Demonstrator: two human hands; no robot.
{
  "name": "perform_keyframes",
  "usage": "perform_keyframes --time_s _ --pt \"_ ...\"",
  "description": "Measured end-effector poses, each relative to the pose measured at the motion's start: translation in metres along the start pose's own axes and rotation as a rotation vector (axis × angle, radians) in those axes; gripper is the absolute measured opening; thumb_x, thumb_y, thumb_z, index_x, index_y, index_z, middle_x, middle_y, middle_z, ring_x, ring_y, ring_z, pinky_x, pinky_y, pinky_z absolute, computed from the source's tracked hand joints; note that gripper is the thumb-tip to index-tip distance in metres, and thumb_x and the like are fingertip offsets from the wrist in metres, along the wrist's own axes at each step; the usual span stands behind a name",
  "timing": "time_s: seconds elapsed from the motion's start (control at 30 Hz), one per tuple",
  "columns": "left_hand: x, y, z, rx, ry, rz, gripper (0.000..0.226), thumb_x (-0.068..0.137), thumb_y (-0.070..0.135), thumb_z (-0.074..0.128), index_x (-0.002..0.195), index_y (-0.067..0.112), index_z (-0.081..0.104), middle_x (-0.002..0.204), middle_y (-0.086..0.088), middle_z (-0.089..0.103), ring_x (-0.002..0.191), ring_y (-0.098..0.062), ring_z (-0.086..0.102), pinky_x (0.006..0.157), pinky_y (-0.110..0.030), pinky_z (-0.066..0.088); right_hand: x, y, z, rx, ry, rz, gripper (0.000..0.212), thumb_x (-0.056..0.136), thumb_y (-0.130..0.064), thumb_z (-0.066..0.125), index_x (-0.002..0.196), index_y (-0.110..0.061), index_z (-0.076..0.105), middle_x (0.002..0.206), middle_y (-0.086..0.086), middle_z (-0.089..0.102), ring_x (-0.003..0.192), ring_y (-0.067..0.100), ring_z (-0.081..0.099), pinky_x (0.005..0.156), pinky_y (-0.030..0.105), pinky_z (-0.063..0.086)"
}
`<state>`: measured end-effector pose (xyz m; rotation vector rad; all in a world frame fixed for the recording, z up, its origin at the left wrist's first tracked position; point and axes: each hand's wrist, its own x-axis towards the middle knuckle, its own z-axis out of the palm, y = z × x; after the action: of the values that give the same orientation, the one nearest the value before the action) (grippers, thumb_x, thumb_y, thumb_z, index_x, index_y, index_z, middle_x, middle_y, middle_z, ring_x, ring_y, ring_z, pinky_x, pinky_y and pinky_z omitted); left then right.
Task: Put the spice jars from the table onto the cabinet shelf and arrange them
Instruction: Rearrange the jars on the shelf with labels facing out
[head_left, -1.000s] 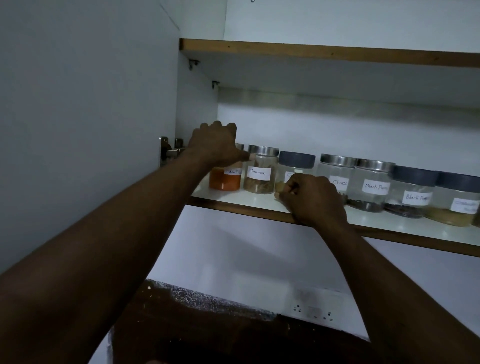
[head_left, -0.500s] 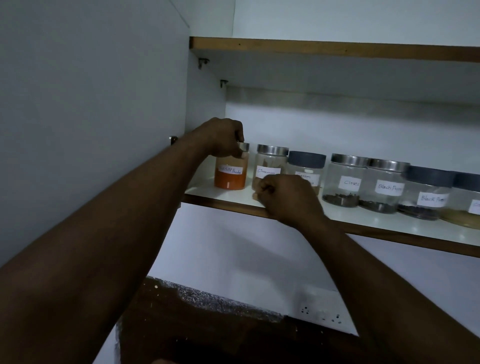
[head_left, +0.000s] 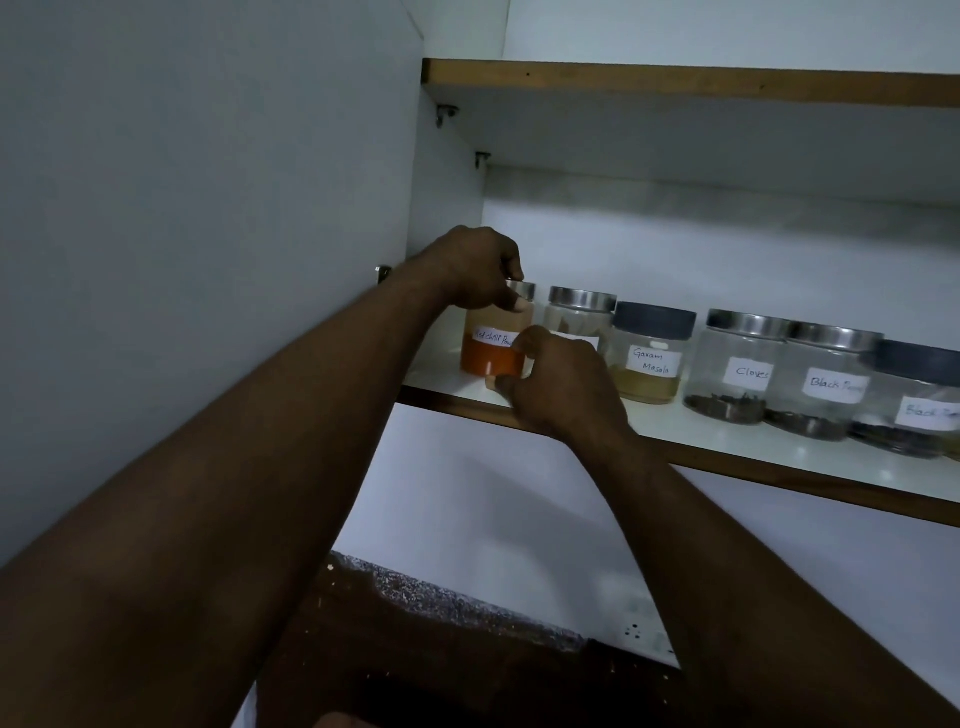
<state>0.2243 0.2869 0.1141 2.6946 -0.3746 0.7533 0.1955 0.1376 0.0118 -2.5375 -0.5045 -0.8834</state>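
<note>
The room is dim, and a white cabinet shelf (head_left: 727, 444) with a brown wooden edge holds a row of jars. Another shelf (head_left: 675, 85) sits above it, and the open cabinet door (head_left: 208, 208) fills the left side.

The red chilli jar (head_left: 493, 348) stands at the left end of the row, close to the cabinet's side wall. It has a shiny metal lid and a white label, and orange-red powder fills its lower part. The left hand (head_left: 478, 267) is curled over the top of this jar, with fingers on the lid. The right hand (head_left: 558, 387) is closed around the bottom of the jar just beside it, near the shelf's front edge. That second jar (head_left: 576, 317) has a metal lid too, but the hand hides most of it, so what is inside cannot be told.

Next comes the Garam Masala jar (head_left: 649, 353) with a dark lid and yellow-brown powder at the bottom. Then the Cloves jar (head_left: 732, 369) with a metal lid and dark bits at the bottom. After it stand two Black Pepper jars, one with a metal lid (head_left: 826, 384) and one with a dark lid (head_left: 914, 400), both holding dark grains. The jars stand upright, almost touching.

Below the shelf are a white wall and a dark speckled bench (head_left: 441, 623).
</note>
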Motion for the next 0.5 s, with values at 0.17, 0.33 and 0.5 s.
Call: perform_keyframes --time_s 0.17,0.33,0.5 --pt "0.0037 -0.0007 0.0042 0.005 0.010 0.007 0.043 0.086 0.036 0.079 0.123 0.017 0.066 0.128 -0.006 0.066 0.117 -0.025 0.060 0.088 -0.034 0.049 -0.0006 0.0026 0.0014 -0.016 0.001 -0.029 0.061 0.084 -0.049 0.074 0.135 -0.022 0.056 0.128 0.003 0.067 0.113 0.025 0.063 0.094 0.038 0.050" --pt "0.0067 -0.0009 0.0088 0.035 0.013 0.009 0.043 0.086 0.038 0.078 0.122 0.019 0.065 0.129 -0.006 0.065 0.117 -0.025 0.059 0.090 -0.037 0.050 -0.0006 0.0028 0.0016 -0.019 -0.006 -0.032 0.061 0.084 -0.051 0.072 0.135 -0.022 0.057 0.126 0.002 0.068 0.112 0.024 0.063 0.093 0.035 0.049" --pt "0.0091 -0.0021 0.0111 0.049 0.014 0.013 0.042 0.087 0.039 0.078 0.121 0.019 0.064 0.128 -0.006 0.065 0.116 -0.025 0.059 0.089 -0.038 0.050 -0.0001 0.0028 0.0004 -0.014 -0.017 -0.030 0.060 0.083 -0.051 0.073 0.134 -0.023 0.059 0.127 0.002 0.068 0.112 0.024 0.063 0.095 0.036 0.050"
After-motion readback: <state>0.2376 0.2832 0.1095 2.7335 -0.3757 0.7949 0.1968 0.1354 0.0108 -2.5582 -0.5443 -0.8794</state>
